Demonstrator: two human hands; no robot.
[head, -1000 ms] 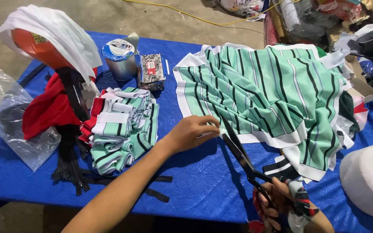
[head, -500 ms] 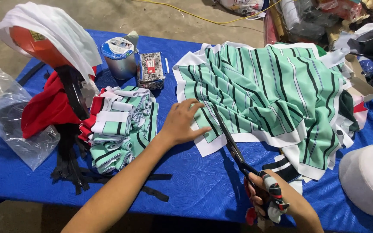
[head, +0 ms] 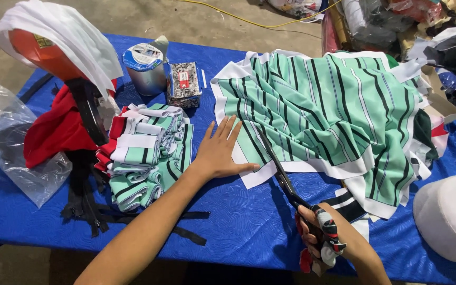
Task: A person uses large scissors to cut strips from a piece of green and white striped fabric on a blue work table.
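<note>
While the left hand [head: 218, 152] lies flat with fingers spread, it's pressing down the white-edged corner of the green striped fabric [head: 323, 113], which covers the table [head: 249, 227] from roughly 12 to 3 o'clock. Right hand [head: 328, 237] sits at about 5 o'clock, fist closed around the cloth-wrapped handles of the scissors [head: 283, 177]. Their blades point up toward 11 o'clock and sit right at the fabric's edge, just beside the left thumb. I can't tell if the blades are parted or not.

Over at 9 o'clock there's a stack of folded green striped pieces [head: 146, 153], touching the left forearm, with black straps [head: 88, 211] below it. Behind, around 11 o'clock, a silver tape roll [head: 144, 68] and a small patterned box [head: 184, 84] stand side by side. White cap [head: 449, 216] at 4 o'clock.
</note>
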